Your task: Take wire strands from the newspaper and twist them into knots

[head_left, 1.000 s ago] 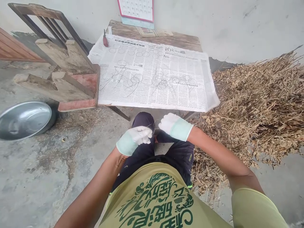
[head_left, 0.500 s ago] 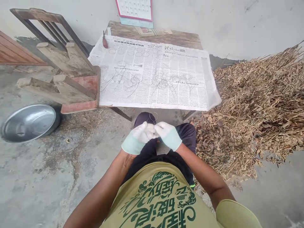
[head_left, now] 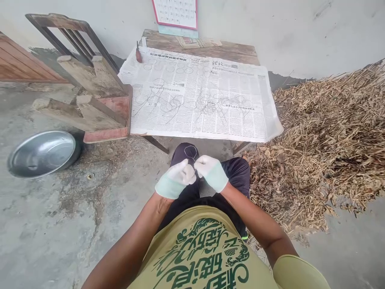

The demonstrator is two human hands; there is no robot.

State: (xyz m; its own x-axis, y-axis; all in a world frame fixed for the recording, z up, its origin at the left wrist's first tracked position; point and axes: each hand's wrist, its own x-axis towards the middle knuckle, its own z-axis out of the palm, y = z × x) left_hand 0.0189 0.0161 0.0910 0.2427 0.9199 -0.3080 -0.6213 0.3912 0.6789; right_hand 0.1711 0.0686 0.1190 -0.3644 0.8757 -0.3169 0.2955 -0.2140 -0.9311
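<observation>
Both my hands wear white gloves and meet over my knees. My left hand [head_left: 176,178] and my right hand [head_left: 210,171] are each pinched on the ends of a thin wire loop [head_left: 190,152] that stands up between them. Just beyond, a low wooden table [head_left: 234,50] is covered by a spread newspaper [head_left: 198,96] with several bent wire loops and tangled wire pieces [head_left: 210,106] lying on it.
A red-handled tool [head_left: 138,54] lies at the newspaper's far left corner. A tipped wooden chair [head_left: 90,92] lies left of the table, a metal basin [head_left: 43,152] on the concrete floor. Dry straw [head_left: 325,136] is heaped to the right. A calendar [head_left: 176,14] hangs on the wall.
My hands have come together from slightly apart, and the wire now forms a small closed loop above the fingertips. My head has shifted a little.
</observation>
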